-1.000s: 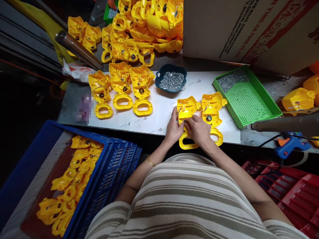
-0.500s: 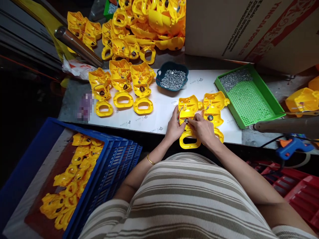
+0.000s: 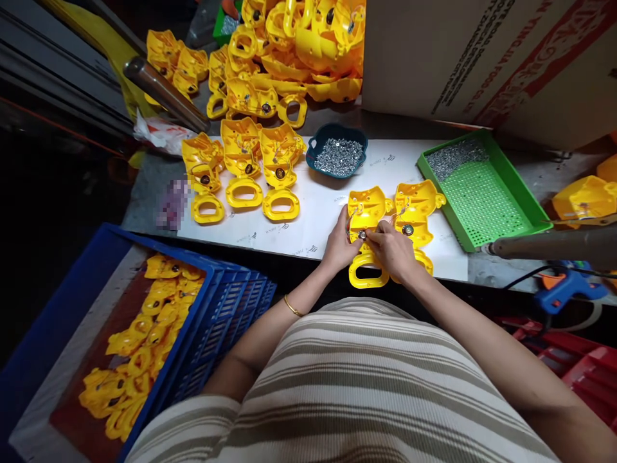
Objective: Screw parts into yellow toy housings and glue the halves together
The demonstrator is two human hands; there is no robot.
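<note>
My left hand [image 3: 340, 245] is closed on the left side of a yellow plastic shell half [image 3: 369, 200], its thumb against a small round metal-faced part [image 3: 362, 235] set in the shell. From the right, my right hand [image 3: 394, 249] reaches over the same shell, fingers bent together and tips at that round part. What those fingertips pinch, if anything, is too small to make out. A looped handle [image 3: 369, 281] forms the shell's near end. Just right lies a second yellow shell half [image 3: 415, 198] with thin wires and a round speaker [image 3: 407, 229], its handle partly behind my right hand.
A dark bowl of screws [image 3: 337, 156] and a green tray [image 3: 501, 206] with small metal pieces flank the work. Several yellow shells [image 3: 281, 154] lie left; more pile behind. A carton [image 3: 409, 58], a blue crate [image 3: 207, 270], a metal post [image 3: 166, 93] and a glue gun [image 3: 562, 289] surround the bench.
The view has shifted slightly, so the bench items at left appear a little further right. Both hands stay on the same shell, with hardly any movement of the fingers.
</note>
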